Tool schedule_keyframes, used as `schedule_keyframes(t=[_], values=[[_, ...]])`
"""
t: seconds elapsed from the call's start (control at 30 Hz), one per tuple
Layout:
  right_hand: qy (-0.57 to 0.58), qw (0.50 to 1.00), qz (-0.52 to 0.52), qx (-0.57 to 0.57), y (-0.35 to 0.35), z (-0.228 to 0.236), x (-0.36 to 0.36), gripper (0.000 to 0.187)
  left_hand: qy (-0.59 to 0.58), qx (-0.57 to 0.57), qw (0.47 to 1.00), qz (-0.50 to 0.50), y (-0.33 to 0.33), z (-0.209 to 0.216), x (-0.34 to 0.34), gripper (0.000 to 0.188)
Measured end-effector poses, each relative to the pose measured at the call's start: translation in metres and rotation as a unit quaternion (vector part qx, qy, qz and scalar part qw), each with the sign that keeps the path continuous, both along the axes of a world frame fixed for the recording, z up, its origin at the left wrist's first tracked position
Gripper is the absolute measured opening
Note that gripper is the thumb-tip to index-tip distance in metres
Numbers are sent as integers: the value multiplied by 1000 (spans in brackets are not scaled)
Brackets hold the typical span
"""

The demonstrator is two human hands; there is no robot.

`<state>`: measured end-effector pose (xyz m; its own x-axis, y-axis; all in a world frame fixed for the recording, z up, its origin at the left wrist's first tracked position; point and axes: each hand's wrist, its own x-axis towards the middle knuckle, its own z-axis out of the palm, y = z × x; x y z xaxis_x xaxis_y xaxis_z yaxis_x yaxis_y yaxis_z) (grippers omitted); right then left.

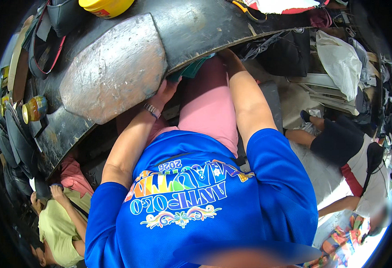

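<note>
My left hand (166, 91), with a watch on its wrist, reaches in at the near edge of the dark worktable (196, 27). Its fingertips are hidden beside a dark green piece of cloth (188, 71) that hangs at that edge over my lap; I cannot tell whether they grip it. My right hand (226, 56) goes under the table's rim at the other side of the cloth, and its fingers are out of sight. A large worn slab (115, 67) lies on the table by my left forearm.
A yellow tub (106, 6) and yellow-and-black-handled scissors (249, 11) lie on the table's far part. A jar (35, 109) stands at left. One person (62, 223) sits at lower left, another (343, 147) at right. A white plastic bag (339, 62) hangs at right.
</note>
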<state>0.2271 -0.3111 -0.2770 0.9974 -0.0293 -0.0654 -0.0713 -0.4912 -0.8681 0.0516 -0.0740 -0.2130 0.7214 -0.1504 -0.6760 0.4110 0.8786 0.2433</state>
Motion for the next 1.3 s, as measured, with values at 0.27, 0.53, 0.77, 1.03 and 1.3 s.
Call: schedule_keyframes(t=[0.27,0.53,0.77,1.03,1.3], values=[[14,988,26,149,-21,-11,-18,58,-90,112,989,-27,-31,24,23,25],[-91,945,137,-282,-89,3,-39,38,-187,59,974,-110,-23,5,24,28],[104,967,-167,165,-114,-59,-48,24,-308,594,624,-404,-34,32,25,53],[34,860,-258,440,-124,3,-54,23,-168,136,949,-228,-75,77,5,30],[-61,944,-315,75,-181,124,-35,42,-195,43,953,-229,-116,110,-1,38]])
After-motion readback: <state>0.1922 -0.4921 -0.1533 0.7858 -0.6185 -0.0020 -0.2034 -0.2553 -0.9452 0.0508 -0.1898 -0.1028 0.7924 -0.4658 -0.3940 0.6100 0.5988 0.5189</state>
